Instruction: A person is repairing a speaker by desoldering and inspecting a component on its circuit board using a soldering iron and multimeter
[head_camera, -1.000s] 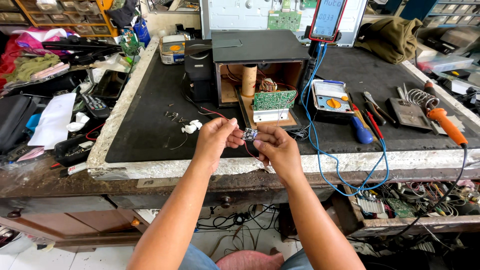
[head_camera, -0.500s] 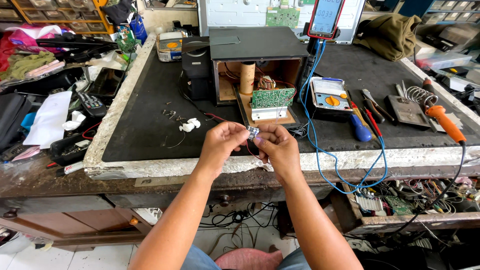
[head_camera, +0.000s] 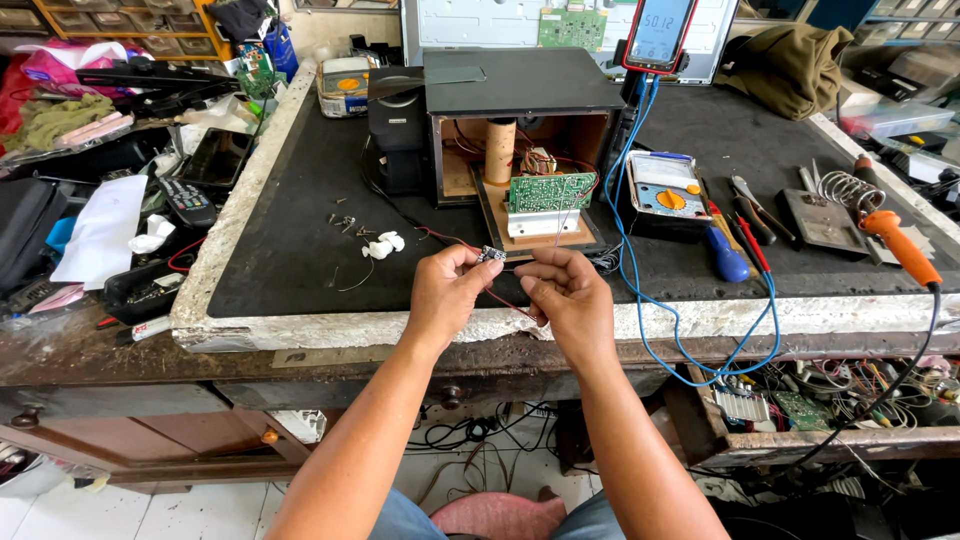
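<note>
Two hands meet at the near edge of the surface (head_camera: 300, 325), pinching a small component (head_camera: 491, 254) between them, just in front of the opened speaker cabinet (head_camera: 520, 120). The left hand (head_camera: 447, 291) has its grip closed narrow on the component, thumb and forefinger tips at its left side; the right hand (head_camera: 568, 297) curls beside it, its fingertips apparently pinched on the thin red wire (head_camera: 505, 303) that trails from the part, though the contact is too small to see for sure. To do this well, keeping the part steady in the left pinch and working the wire with short, light pulls seems wise, so the lead does not tear from its joint. Both forearms rise from below, wrists slightly bent inward, knuckles up, hands close but not overlapping. The green circuit board (head_camera: 551, 191) stands upright behind them, the analog multimeter (head_camera: 666, 187) to its right, the orange-handled soldering iron (head_camera: 900, 247) well apart.
</note>
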